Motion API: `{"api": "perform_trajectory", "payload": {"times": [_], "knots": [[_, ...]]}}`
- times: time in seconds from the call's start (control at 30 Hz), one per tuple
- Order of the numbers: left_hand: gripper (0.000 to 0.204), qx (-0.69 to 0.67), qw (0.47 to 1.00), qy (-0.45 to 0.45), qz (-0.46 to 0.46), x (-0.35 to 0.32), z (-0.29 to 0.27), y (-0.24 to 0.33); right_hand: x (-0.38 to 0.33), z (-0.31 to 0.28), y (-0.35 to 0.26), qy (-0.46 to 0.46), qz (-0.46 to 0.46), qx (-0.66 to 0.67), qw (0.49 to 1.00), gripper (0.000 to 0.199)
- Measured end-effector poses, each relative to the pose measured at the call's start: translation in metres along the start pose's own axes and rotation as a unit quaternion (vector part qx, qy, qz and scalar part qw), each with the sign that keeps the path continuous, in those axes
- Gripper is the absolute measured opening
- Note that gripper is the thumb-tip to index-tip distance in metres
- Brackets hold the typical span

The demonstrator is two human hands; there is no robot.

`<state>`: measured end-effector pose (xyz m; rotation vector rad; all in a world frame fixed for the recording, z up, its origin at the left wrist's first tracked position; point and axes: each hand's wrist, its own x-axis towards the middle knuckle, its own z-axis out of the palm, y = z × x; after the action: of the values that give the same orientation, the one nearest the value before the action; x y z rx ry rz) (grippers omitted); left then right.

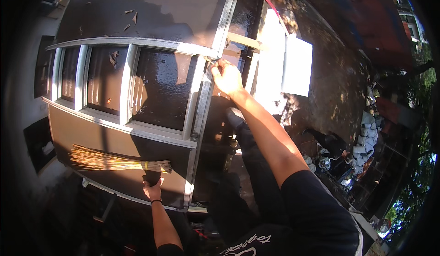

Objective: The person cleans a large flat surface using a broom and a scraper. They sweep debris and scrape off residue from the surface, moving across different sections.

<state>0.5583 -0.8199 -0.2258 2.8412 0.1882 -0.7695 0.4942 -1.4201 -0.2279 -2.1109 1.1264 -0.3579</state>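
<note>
My left hand (153, 191) is closed at the bound end of a stick broom (107, 160), with a dark patch between fingers and broom that I cannot make out. The broom's straw-coloured bristles point left over a brown panel (114, 137); a yellow band circles it near the butt. Stretched far forward, my right hand (228, 78) has its fingers bent together at the corner of a silvery metal frame (137, 44). A small piece at those fingertips is too small to name. The ladder-like frame, with several crossbars, lies across the wet, dark surface.
Dry leaves (134, 16) lie on the far part of the panel. Right of the frame are white sheets (298, 66), a red hose (270, 1) and a wooden crosspiece (245, 40). Stacked white sacks (365, 134) stand farther right. My shoe (235, 117) shows beneath my right arm.
</note>
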Motion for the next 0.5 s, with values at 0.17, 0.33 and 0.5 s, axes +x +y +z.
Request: {"api": "perform_trajectory", "payload": {"times": [0.17,0.33,0.5], "knots": [[0.049,0.016,0.979,0.192,0.067,0.018,-0.04,0.0,0.003,-0.01,-0.025,-0.183,0.09,0.241,0.949,0.032],[0.046,-0.082,0.902,0.151,0.395,-0.024,-0.064,0.289,0.003,-0.021,-0.067,-0.166,0.255,0.426,0.852,0.029],[0.058,0.093,0.86,0.126,0.485,0.013,-0.026,0.312,0.007,0.028,-0.139,0.025,0.223,0.138,0.965,0.048]]}}
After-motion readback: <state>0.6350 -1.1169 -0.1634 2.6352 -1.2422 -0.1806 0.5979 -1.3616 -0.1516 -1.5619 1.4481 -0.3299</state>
